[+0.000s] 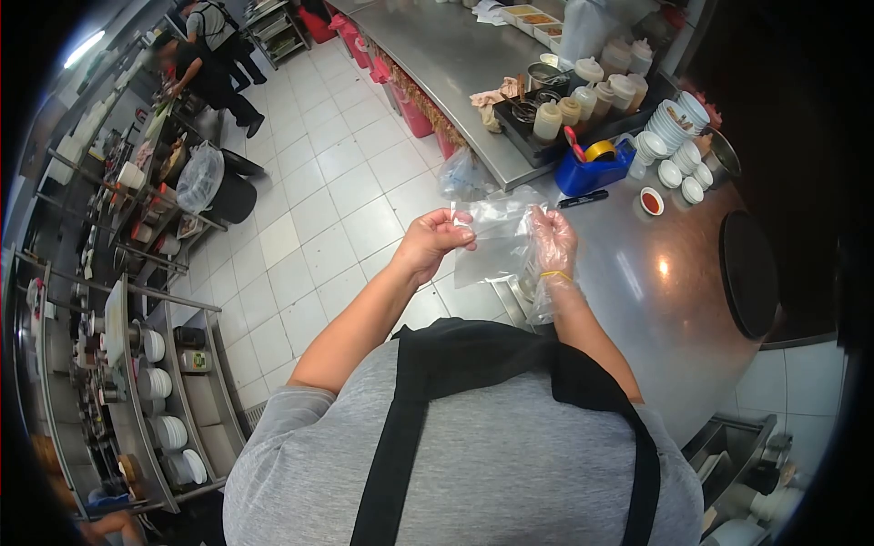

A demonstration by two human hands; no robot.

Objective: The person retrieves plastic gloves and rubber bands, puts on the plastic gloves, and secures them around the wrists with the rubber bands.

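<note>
Between my two hands a clear plastic bag [487, 259] is stretched out in front of my chest. My left hand [435, 244] is bare and pinches its left edge between thumb and fingers. On the other side my right hand [553, 241], in a thin clear glove with a yellow rubber band at the wrist, grips the bag's upper right corner. Past my right hand, a black marker [583, 199] lies on the steel counter beside a blue bin [590, 169], which holds a yellow tape roll and something with a red handle.
Several squeeze bottles [548, 121] stand in a black tray at the counter edge. Stacked white bowls [672, 127] and a bowl of red sauce [651, 202] sit right. A round black lid [748, 273] lies farther right. Left are shelves, a lined bin [228, 191] and two people.
</note>
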